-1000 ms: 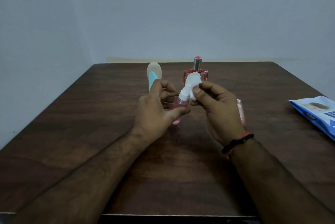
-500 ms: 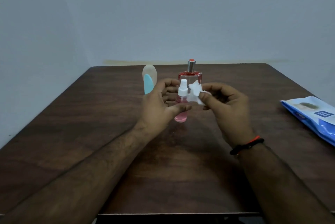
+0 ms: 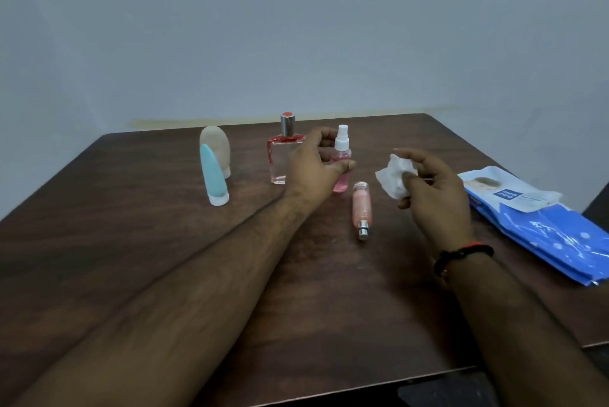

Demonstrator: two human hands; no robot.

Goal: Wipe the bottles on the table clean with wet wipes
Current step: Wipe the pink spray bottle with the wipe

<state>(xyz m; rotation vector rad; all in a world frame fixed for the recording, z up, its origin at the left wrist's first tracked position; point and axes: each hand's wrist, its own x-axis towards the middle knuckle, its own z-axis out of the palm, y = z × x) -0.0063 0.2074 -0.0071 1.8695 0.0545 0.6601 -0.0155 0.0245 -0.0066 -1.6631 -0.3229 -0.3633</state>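
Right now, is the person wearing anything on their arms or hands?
Both forearms are bare, with no sleeves and no gloves. The left hand has nothing on it or its wrist. Just below the right hand, the wrist wears a black beaded bracelet with a thin red band beside it. No rings or watch show.

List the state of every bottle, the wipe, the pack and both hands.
Spray bottle: upright, held by left hand.
Perfume bottle: upright.
Blue tube: standing on cap.
Beige tube: standing.
Pink vial: lying flat.
Wipe: crumpled in right hand.
Pack: flap open.
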